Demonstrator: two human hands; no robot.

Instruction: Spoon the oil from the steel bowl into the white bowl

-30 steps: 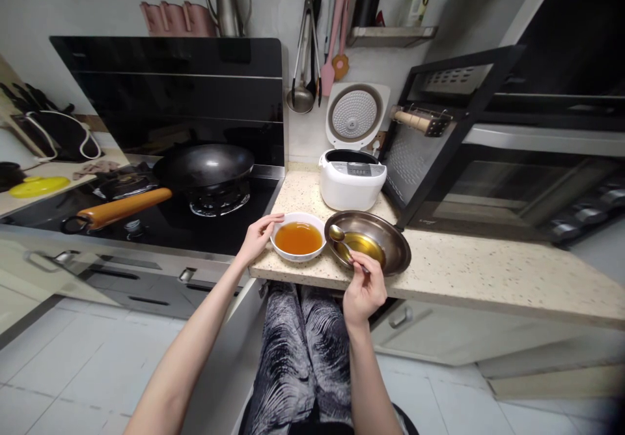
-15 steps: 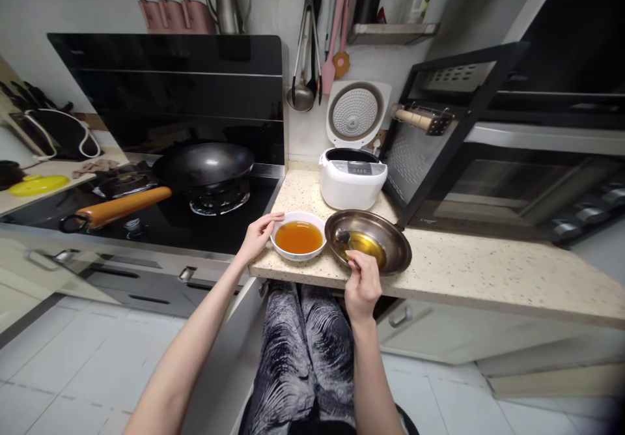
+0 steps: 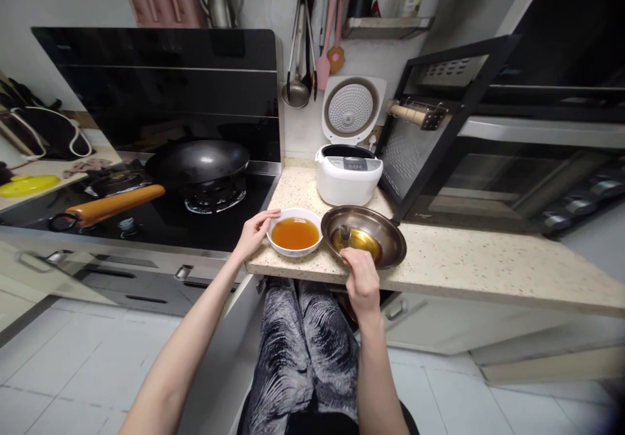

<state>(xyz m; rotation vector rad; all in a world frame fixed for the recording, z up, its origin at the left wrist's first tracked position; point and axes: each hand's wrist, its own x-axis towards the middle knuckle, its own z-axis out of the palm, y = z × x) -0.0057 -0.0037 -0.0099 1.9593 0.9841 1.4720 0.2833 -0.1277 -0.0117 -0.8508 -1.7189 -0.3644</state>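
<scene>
My left hand (image 3: 254, 233) is closed on the left rim of a white bowl (image 3: 293, 251), its fingers lying along the edge. The bowl stands on the counter and holds an orange-brown liquid (image 3: 295, 234). To its right, almost touching it, is a wide steel basin (image 3: 393, 243) with clear yellow liquid (image 3: 365, 242) at the bottom. My right hand (image 3: 364, 282) pinches the handle of a spoon (image 3: 344, 232) over the near side of the basin. The spoon's bowl is down at the liquid; most of the handle is hidden by my fingers.
Behind the bowls stands a white rice cooker (image 3: 349, 184) with its lid up. On the left, a black wok (image 3: 200, 161) with a wooden handle sits on the gas stove (image 3: 161, 217). An oven (image 3: 508, 187) is at the right. The speckled counter's front edge (image 3: 439, 290) runs close to my legs.
The whole view has shifted slightly. In the basin, the spoon and my right hand have moved a little to the right. My left hand stays on the bowl's rim.
</scene>
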